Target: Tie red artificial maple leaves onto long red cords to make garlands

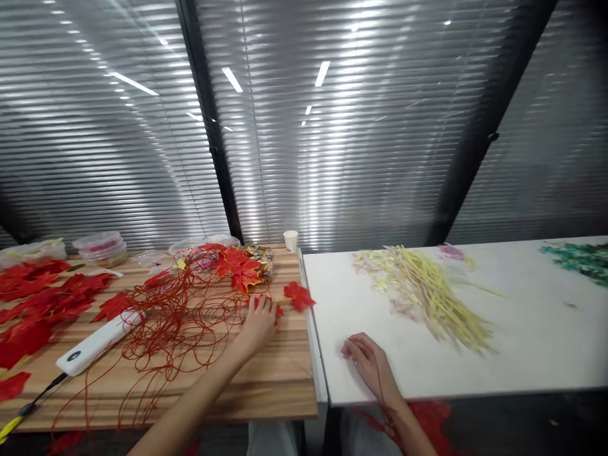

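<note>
My left hand (260, 322) rests over a red artificial maple leaf (280, 311) on the wooden table, its fingers slightly apart and their undersides hidden. Another red maple leaf (299, 296) lies just to its right at the table's edge. Beside it on the left spreads a tangled heap of thin red cord (183, 316), with red-orange leaves (240, 266) behind. Above the white table, my right hand (370, 362) is closed in a pinch on a red cord (379, 373), which runs along the palm and down past the wrist. Red material (432, 418) shows below that forearm.
A white power strip (99, 342) lies left of the cord, near many red leaves (42, 304). Plastic tubs (99, 248) and a paper cup (291, 240) stand at the back. Yellow stems (437, 297) and green foliage (582, 261) lie on the white table (532, 342).
</note>
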Demonstrator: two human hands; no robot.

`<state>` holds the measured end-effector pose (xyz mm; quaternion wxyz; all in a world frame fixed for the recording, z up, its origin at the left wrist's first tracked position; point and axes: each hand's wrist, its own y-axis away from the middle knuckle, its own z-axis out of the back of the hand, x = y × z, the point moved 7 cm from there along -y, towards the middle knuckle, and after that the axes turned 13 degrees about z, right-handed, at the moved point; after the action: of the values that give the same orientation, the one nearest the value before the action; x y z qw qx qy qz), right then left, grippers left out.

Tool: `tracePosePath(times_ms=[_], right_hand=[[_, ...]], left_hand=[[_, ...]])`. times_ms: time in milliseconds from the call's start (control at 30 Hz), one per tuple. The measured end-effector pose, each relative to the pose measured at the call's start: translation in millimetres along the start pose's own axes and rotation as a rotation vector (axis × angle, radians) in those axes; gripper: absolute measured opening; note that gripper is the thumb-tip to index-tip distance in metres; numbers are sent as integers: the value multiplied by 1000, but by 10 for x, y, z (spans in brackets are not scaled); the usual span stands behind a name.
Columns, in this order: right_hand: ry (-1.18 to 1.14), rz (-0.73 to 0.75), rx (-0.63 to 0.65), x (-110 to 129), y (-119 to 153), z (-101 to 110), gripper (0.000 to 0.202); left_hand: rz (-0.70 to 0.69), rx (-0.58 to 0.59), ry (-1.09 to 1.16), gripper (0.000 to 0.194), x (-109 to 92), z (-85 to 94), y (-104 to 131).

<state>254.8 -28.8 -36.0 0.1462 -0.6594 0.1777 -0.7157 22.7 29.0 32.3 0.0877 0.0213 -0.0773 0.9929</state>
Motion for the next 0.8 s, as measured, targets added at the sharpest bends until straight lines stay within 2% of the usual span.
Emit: tracePosePath(times_ms=[100,200,300,400,533,667,800], right_hand=[[-15,-4,-81,0,5,62,31],[-48,-9,-136,8,6,113,30],[-102,-13,-158,13,0,120,27],[-181,-1,-188,31,-30,74,22],[-279,28,-226,69,-131,-56,18],[-285,34,-241,53,-233,-150,17],[-260,36,-275,34,-243,-148,16]], left_hand=[[-88,34,83,40,-244,-101,45],[-44,52,206,30,-335,-133,-64],[-18,87,487,25,-439,-81,-183],[50,211,945,21,-576,-87,-253],[218,392,1507,33,-741,-267,-265],[171,627,1688,39,-902,-433,-201],[104,766,1766,37,-959,-464,-120]])
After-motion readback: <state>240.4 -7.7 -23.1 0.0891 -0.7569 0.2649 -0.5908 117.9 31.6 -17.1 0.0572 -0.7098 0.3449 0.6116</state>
